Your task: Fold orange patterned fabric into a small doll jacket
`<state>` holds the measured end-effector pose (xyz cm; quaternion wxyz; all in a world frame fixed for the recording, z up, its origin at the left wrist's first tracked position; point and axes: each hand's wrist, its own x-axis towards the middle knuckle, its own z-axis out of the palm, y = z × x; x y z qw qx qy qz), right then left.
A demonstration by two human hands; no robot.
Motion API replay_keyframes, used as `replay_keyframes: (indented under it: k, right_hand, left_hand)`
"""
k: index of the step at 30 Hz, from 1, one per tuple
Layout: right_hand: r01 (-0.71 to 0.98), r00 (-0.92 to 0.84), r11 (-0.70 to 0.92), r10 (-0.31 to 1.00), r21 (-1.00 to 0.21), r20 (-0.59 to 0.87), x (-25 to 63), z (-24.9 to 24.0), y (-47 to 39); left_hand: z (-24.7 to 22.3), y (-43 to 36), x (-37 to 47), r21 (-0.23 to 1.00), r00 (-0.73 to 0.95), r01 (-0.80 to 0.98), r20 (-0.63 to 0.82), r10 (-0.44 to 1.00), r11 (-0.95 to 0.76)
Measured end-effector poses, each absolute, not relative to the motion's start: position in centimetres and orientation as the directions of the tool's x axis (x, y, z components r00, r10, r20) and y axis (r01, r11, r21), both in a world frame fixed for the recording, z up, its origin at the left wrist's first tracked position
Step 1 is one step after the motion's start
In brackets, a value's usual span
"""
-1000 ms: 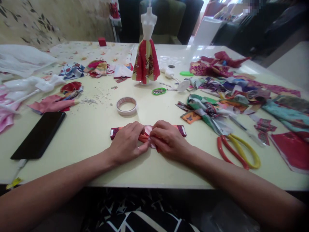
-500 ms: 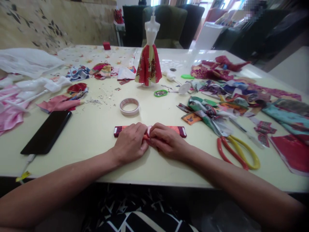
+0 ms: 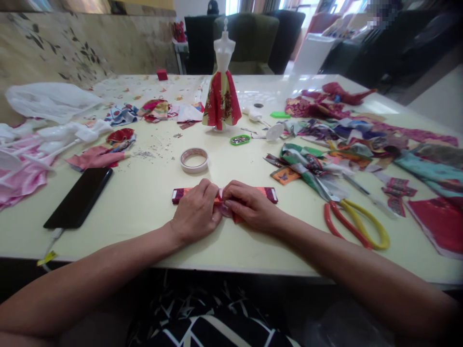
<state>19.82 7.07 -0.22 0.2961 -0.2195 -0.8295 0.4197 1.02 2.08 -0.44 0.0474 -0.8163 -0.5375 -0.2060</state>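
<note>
A folded strip of dark red and orange fabric [image 3: 270, 193] lies flat near the table's front edge, its two ends showing past my hands. My left hand [image 3: 198, 209] is closed on the strip's middle from the left, fingers bent. From the right, my right hand [image 3: 249, 205] pinches the same part, with a bit of red cloth showing below its fingers. The fingertips of both hands nearly meet, and they partly hide the middle of the strip. Just beyond my hands sits a roll of white tape [image 3: 194, 160].
A small mannequin in a red and cream skirt [image 3: 222, 101] stands behind the tape. Scissors with red and yellow handles [image 3: 365, 224] and fabric scraps [image 3: 347, 132] lie right. A black phone [image 3: 79, 197] with a cable lies left. A green tray [image 3: 240, 140] holds tiny pieces.
The view has shifted slightly. The fingers have moved a little on the strip's middle, and more red cloth now shows beneath my right hand.
</note>
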Motion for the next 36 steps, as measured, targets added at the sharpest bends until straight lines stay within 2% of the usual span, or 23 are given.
replay_keyframes:
  k: [7, 13, 17, 24, 32, 36]
  right_hand:
    - [0.131, -0.721, 0.548, 0.625, -0.826, 0.3, 19.9, -0.4, 7.2]
    - [0.077, -0.732, 0.436, 0.635, -0.897, 0.246, 19.9, -0.4, 7.2]
    - [0.051, -0.745, 0.417, 0.621, -0.908, 0.244, 19.9, -0.3, 7.1]
    - [0.096, -0.709, 0.542, 0.626, -0.835, 0.325, 19.8, -0.3, 7.2]
    - [0.057, -0.741, 0.456, 0.615, -0.888, 0.269, 19.9, -0.5, 7.2]
    - [0.102, -0.761, 0.57, 0.573, -0.815, 0.305, 19.8, -0.4, 7.2]
  left_hand:
    - [-0.1, 1.1, 0.7, 0.205, 0.315, 0.877, 0.439, 0.841, -0.435]
    - [-0.2, 1.9, 1.7, 0.183, 0.23, 0.932, 0.37, 0.9, -0.314]
    - [-0.3, 1.9, 1.8, 0.155, 0.241, 0.937, 0.36, 0.901, -0.313]
    - [-0.5, 0.9, 1.1, 0.146, 0.286, 0.908, 0.467, 0.837, -0.392]
    - [-0.8, 0.7, 0.7, 0.11, 0.316, 0.89, 0.55, 0.773, -0.442]
    - [-0.8, 0.2, 0.3, 0.148, 0.305, 0.876, 0.567, 0.765, -0.459]
